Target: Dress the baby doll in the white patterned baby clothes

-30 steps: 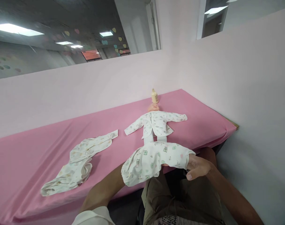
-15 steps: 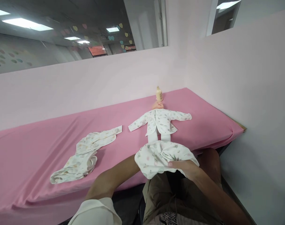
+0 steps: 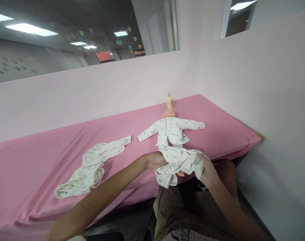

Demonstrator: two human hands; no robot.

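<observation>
A baby doll (image 3: 169, 113) lies on its back on the pink-covered table, its head toward the wall. It wears a white printed baby jacket (image 3: 176, 130) with both sleeves spread out. Printed baby pants (image 3: 180, 159) are bunched over its lower legs, and one small foot (image 3: 180, 173) shows below the cloth. My left hand (image 3: 157, 160) grips the pants at their left side, its fingertips hidden by the fabric. On the other side, my right hand (image 3: 208, 170) is closed on the bunched cloth, thumb on top.
A second set of printed baby clothes (image 3: 92, 169) lies to the left on the pink sheet (image 3: 132, 150). Behind the doll's head stands a cream pump bottle (image 3: 170, 101). White walls (image 3: 273, 83) border the table at the back and right. My knees are at its front edge.
My left hand has come out from inside the pants and now holds their left side. The cloth has gone from spread to bunched and moved up the doll's legs, and a foot shows.
</observation>
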